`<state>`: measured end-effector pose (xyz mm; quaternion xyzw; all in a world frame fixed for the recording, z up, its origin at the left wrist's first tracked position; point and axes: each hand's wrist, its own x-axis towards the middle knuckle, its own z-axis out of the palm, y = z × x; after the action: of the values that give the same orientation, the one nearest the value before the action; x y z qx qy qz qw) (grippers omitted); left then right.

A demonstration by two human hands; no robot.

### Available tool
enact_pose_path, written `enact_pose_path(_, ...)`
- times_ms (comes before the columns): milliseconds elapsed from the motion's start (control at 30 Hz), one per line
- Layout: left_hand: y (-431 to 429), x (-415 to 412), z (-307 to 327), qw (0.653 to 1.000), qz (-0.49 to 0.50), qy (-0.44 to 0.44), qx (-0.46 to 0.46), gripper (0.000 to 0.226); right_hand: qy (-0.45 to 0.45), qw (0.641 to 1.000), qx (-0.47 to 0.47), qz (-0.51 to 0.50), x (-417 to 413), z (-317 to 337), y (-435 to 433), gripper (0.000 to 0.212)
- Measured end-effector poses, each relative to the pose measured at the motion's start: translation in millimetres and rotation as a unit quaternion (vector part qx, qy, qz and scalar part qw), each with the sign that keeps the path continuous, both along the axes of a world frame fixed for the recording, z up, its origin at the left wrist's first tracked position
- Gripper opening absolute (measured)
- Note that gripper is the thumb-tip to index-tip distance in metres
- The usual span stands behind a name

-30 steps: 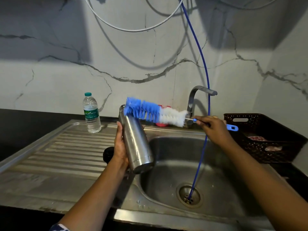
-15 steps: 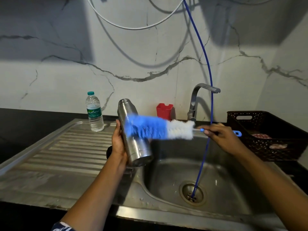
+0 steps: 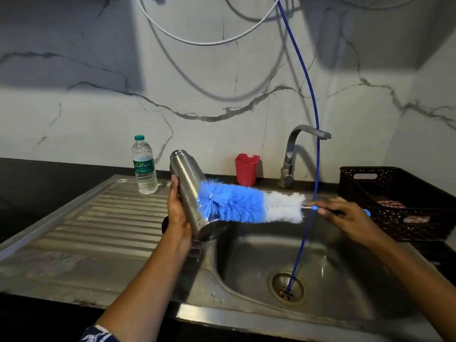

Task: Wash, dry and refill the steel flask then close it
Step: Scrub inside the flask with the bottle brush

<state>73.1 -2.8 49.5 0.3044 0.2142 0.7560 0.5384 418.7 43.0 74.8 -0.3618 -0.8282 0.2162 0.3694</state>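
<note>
My left hand [image 3: 178, 213] grips the steel flask [image 3: 188, 183] around its lower body, holding it tilted above the left edge of the sink basin [image 3: 328, 272], mouth toward the wall. My right hand [image 3: 345, 215] pinches the thin blue handle of a bottle brush [image 3: 249, 204]. The brush lies nearly level, and its blue bristle end presses against the flask's lower side. A dark round object [image 3: 164, 222], perhaps the flask's cap, shows partly behind my left wrist on the drainboard.
A plastic water bottle [image 3: 144, 166] stands on the steel drainboard [image 3: 98, 218]. A red cup [image 3: 246, 169] and the tap [image 3: 296, 149] sit at the back. A blue hose [image 3: 311, 169] hangs into the drain [image 3: 287, 288]. A dark basket [image 3: 394, 201] is at the right.
The brush has moved down the outside of the flask, from near its mouth to its lower part. The flask has stayed tilted in my left hand.
</note>
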Motion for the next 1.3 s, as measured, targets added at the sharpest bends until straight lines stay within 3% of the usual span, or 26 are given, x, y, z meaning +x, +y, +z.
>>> enact_pose_path(167,3.4,-4.7,-7.3,0.998,-0.041,-0.044,-0.005,0.062,0.013,0.999,0.028,-0.025,-44.0,11.9,50.0,0.028)
enact_pose_path(333,3.1,-9.9,-8.3,0.996,-0.086,-0.019,0.012,0.085,0.049,0.997,-0.010,-0.064,-89.3,21.6,71.1,0.030)
enact_pose_path(533,7.6,-6.1,-9.2,0.998,-0.051,-0.005,0.027,0.091,0.009,1.000,-0.004,-0.002,-26.6,-4.8,15.0,0.025)
enact_pose_path(633,7.6,-3.2,-10.4,0.997,-0.064,-0.032,0.001,0.099,0.019,0.999,-0.044,0.003,1.3,-7.8,-3.1,0.054)
enact_pose_path(667,7.6,-2.6,-11.3,0.997,-0.066,-0.043,-0.010,0.094,0.019,0.999,-0.038,-0.004,2.7,-7.4,1.7,0.055)
enact_pose_path(767,6.4,-2.6,-10.6,0.995,-0.073,-0.066,-0.029,0.066,0.012,0.999,-0.002,-0.032,-20.7,3.6,27.9,0.029)
enact_pose_path(933,-0.7,1.1,-7.6,0.987,-0.154,-0.047,0.019,0.090,0.046,0.997,-0.012,-0.062,-84.3,26.2,64.6,0.029)
enact_pose_path(1167,1.8,0.8,-5.5,0.995,-0.091,-0.021,0.032,0.060,0.008,0.999,0.043,-0.007,-31.2,0.3,12.5,0.037)
enact_pose_path(1233,-3.0,6.3,0.0,0.996,-0.082,-0.015,0.025,0.073,-0.011,0.997,0.070,0.012,-5.8,0.4,-12.3,0.050)
enact_pose_path(1300,-5.8,9.7,1.8,0.997,-0.083,0.001,-0.008,0.095,-0.031,0.997,0.072,0.007,5.5,7.3,-17.3,0.047)
